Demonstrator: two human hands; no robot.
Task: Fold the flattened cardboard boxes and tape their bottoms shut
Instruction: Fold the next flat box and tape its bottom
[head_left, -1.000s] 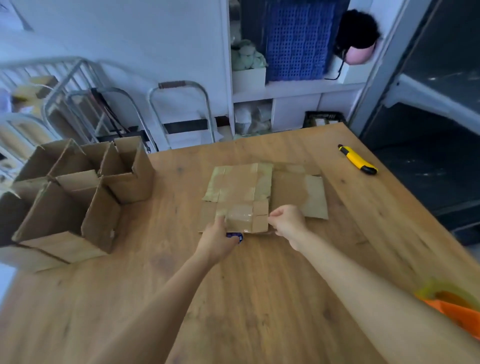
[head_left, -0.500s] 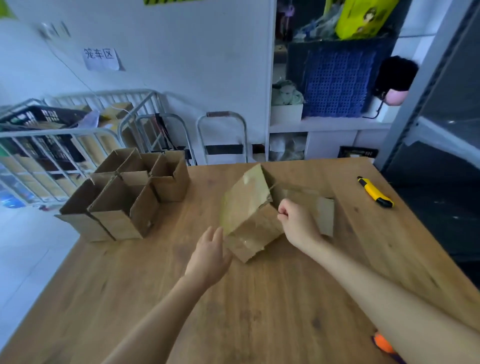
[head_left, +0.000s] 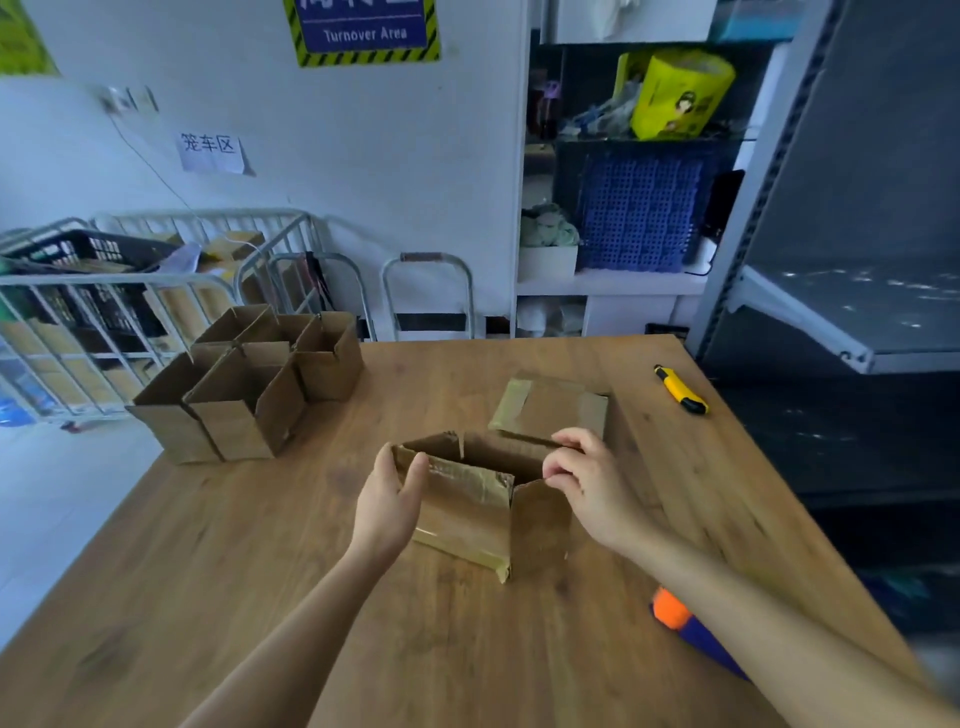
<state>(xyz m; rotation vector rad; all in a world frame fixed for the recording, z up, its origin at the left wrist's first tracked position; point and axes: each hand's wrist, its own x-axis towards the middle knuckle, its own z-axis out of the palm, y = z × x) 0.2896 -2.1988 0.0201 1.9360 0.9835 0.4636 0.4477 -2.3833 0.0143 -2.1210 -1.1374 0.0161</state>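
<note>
Wooden table (head_left: 260, 597). Far left: cluster of open-topped boxes (head_left: 244, 410). Centre: upright box (head_left: 467, 514), with a flattened box (head_left: 556, 408) just behind it. Far right: yellow knife (head_left: 680, 389). Near right edge: orange-and-blue object (head_left: 675, 616), partly hidden.

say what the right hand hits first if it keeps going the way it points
the cardboard box: the right hand pinches its rim, and going on it would likely cross the opening toward the left hand; depth unclear

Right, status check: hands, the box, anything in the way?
Left hand grips opened cardboard box, left wall. Right hand pinches its right rim. Flattened box lies behind; nothing blocks.
</note>
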